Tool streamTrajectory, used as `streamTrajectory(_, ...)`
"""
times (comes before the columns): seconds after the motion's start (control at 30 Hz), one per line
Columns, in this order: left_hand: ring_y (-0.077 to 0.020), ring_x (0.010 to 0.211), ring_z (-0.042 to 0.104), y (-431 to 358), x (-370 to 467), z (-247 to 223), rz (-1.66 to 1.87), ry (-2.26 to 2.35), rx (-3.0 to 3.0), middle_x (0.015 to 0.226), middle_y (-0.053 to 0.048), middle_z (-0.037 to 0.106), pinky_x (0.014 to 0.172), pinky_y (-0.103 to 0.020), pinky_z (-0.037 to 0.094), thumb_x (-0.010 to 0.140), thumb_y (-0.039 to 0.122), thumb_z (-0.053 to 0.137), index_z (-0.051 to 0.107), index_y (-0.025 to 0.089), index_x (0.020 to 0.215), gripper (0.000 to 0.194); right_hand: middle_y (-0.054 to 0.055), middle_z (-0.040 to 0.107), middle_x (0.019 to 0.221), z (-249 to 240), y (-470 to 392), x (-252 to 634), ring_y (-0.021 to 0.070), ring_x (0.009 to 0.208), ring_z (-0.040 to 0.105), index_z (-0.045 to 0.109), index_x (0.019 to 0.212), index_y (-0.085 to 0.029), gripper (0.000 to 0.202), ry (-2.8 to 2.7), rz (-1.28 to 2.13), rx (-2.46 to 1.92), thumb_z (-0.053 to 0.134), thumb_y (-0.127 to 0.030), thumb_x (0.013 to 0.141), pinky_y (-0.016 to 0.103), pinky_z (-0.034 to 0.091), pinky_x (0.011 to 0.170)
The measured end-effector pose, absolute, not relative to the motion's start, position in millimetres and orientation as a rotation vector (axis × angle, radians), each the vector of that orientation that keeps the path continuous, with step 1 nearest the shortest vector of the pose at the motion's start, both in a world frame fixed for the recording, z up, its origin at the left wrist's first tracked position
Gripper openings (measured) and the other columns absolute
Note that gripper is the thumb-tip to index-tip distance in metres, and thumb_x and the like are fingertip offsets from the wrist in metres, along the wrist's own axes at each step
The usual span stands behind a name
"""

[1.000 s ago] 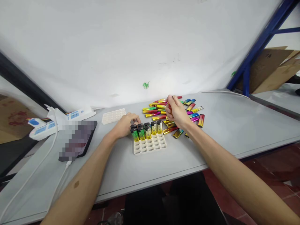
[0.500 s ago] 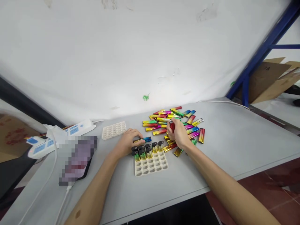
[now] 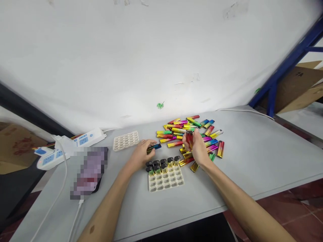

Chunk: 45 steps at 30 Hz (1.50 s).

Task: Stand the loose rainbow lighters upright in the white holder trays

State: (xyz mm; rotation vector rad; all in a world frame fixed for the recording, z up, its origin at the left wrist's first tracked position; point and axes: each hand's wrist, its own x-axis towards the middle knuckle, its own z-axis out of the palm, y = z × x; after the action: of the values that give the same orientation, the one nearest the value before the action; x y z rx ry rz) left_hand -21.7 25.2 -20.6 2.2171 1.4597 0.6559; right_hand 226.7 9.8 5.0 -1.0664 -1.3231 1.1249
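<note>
Lighters [image 3: 189, 140] | gripped in both hands [image 3: 198, 150] | cardboard box [image 3: 294, 87] marked "7A"

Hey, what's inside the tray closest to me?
Eight black-topped lighters stand in the two far rows of the tray; the other visible slots look bare. The lighters' lower ends are hidden down in theirs.

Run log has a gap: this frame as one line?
left hand: holds blue lighter; right hand: holds red lighter; front tray: partly filled; pile: multicoloured lighters
</note>
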Motion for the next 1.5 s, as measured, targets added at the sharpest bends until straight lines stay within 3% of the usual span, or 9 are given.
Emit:
streamTrajectory(0.17,-0.0225,0.094,0.062,21.4,-19.8,-11.7,0.719,1.455,2.193,0.102,-0.005,0.065,0.086,-0.036,0.049,0.081,0.019,0.046,0.065,0.020,0.109,0.034,0.002,0.059,0.086,21.8,-5.6,231.9,0.0164,0.079,0.054,0.057,0.085,-0.022,0.033,-1.546,0.808,-1.102,0.050,-0.053,0.095,0.030,0.045,0.073)
streamTrajectory(0.3,-0.0208,0.091,0.062,22.0,-17.7,-13.0,0.843,1.477,2.109,0.100,-0.004,0.066,0.082,-0.034,0.049,0.080,0.020,0.048,0.065,0.020,0.105,0.030,0.002,0.061,0.087,38.3,-34.2,243.8,0.0175,0.081,0.058,0.065,0.094,-0.023,0.021,-1.744,0.656,-1.090,0.071,-0.042,0.085,0.031,0.048,0.073)
streamTrajectory(0.6,-0.0192,0.093,0.064,15.6,-8.6,-12.0,1.038,1.303,1.873,0.109,-0.005,0.069,0.076,-0.029,0.052,0.085,0.034,0.057,0.065,0.020,0.111,0.031,0.003,0.069,0.087,25.3,-73.3,221.6,0.0156,0.072,0.068,0.062,0.100,-0.022,0.018,-1.955,0.403,-1.162,0.069,-0.034,0.088,0.028,0.056,0.065)
streamTrajectory(0.87,-0.0218,0.104,0.065,17.9,-9.6,-17.2,1.087,1.237,1.751,0.114,-0.006,0.071,0.091,-0.034,0.052,0.086,0.037,0.063,0.065,0.022,0.119,0.037,0.002,0.070,0.083,9.0,-71.8,211.2,0.0150,0.063,0.063,0.063,0.095,-0.021,0.012,-2.186,0.030,-1.346,0.067,-0.031,0.090,0.026,0.038,0.048)
streamTrajectory(1.0,-0.0215,0.105,0.066,17.5,-8.7,-16.0,1.082,1.203,1.709,0.112,-0.006,0.071,0.093,-0.035,0.051,0.085,0.035,0.065,0.066,0.021,0.114,0.032,0.004,0.066,0.081,17.9,-71.3,212.7,0.0168,0.070,0.061,0.068,0.085,-0.023,0.019,-2.190,-0.124,-1.233,0.060,-0.037,0.094,0.027,0.038,0.053)
streamTrajectory(1.2,-0.0215,0.103,0.066,13.7,-4.0,-10.5,1.086,1.065,1.586,0.110,-0.008,0.072,0.095,-0.038,0.052,0.081,0.036,0.071,0.065,0.019,0.107,0.031,0.007,0.068,0.093,39.3,-33.2,212.8,0.0240,0.094,0.059,0.068,0.104,-0.023,0.017,-1.981,0.150,-1.223,0.057,-0.033,0.095,0.040,0.047,0.083)
streamTrajectory(1.3,-0.0214,0.102,0.067,11.3,-2.1,-7.7,1.085,1.001,1.542,0.107,-0.007,0.072,0.092,-0.039,0.054,0.079,0.035,0.073,0.066,0.019,0.106,0.032,0.005,0.068,0.096,43.5,-5.2,206.8,0.0222,0.094,0.062,0.067,0.106,-0.022,0.024,-2.000,0.479,-1.180,0.065,-0.038,0.089,0.038,0.048,0.083)
streamTrajectory(1.4,-0.0206,0.097,0.068,8.9,-2.7,-5.1,1.073,0.979,1.531,0.105,-0.006,0.073,0.088,-0.037,0.055,0.080,0.038,0.072,0.065,0.019,0.110,0.036,0.004,0.069,0.096,42.1,13.1,199.8,0.0186,0.088,0.063,0.067,0.095,-0.020,0.022,-1.953,0.831,-1.059,0.067,-0.040,0.086,0.034,0.050,0.078)
streamTrajectory(1.5,-0.0196,0.093,0.069,9.3,-5.9,-5.8,1.053,1.070,1.651,0.105,-0.005,0.073,0.087,-0.036,0.054,0.088,0.042,0.063,0.063,0.022,0.120,0.038,0.003,0.069,0.093,37.8,20.9,199.7,0.0161,0.083,0.064,0.056,0.089,-0.021,0.022,-1.683,1.026,-0.944,0.064,-0.042,0.087,0.033,0.051,0.078)
